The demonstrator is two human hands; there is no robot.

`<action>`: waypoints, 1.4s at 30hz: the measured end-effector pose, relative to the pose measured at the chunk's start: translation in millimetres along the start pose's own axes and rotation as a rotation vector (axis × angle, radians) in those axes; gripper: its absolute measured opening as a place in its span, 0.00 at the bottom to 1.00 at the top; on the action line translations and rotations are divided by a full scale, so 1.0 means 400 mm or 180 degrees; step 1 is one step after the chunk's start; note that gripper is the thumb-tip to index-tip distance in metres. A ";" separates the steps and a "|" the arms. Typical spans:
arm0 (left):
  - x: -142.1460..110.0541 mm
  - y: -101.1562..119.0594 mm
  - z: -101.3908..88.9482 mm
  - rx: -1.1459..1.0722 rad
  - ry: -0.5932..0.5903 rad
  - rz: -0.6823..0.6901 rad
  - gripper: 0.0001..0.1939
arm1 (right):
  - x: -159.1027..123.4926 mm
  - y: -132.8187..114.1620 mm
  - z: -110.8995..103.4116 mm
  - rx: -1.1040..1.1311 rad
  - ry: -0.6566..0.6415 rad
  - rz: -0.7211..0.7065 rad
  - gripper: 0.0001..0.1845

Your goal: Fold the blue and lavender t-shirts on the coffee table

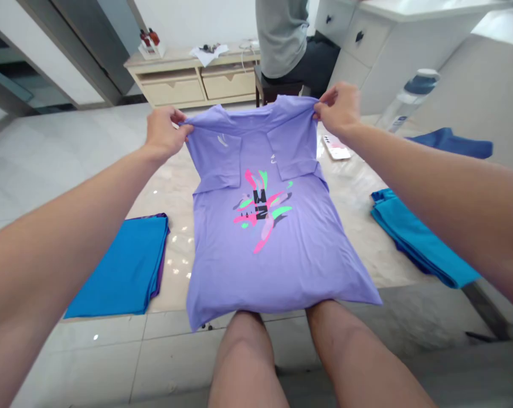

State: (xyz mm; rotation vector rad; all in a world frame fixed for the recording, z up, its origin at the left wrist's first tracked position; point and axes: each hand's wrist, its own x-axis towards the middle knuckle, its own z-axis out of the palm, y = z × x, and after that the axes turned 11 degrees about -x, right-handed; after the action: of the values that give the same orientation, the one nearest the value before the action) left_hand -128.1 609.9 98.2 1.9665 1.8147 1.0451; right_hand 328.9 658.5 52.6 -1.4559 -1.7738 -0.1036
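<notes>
A lavender T-shirt with a pink, green and black print lies on a marble-topped table, its sleeves folded inward over the back. Its lower edge hangs over the table's near edge, against my knees. My left hand pinches one shoulder of the collar end, and my right hand pinches the other. Both hands lift that end off the table and hold it taut. A folded blue shirt lies left of the T-shirt, and a folded teal shirt lies to its right.
A small pale card or phone lies just beyond my right hand, and a crumpled blue garment lies at the far right. A plastic water bottle stands behind it. A seated person and a low drawer cabinet are beyond the table.
</notes>
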 end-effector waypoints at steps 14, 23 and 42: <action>-0.820 -0.093 -0.068 -0.0600 -0.0278 0.0233 0.15 | -0.788 -0.086 -0.414 0.0154 -0.1018 -0.0579 0.05; -0.978 -0.093 -0.041 -0.0097 -0.1049 0.0775 0.17 | -0.943 -0.139 -0.463 -0.0170 -0.1661 -0.0923 0.15; -0.816 0.055 0.051 0.0635 -0.1051 0.0465 0.28 | -0.773 -0.236 -0.341 -0.0601 -0.1862 -0.0473 0.27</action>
State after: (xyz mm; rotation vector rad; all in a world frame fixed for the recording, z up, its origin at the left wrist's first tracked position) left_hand -83.9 302.6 -7.3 2.2579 1.6675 0.5471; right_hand 319.8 313.4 -11.2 -1.5916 -2.3988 0.0926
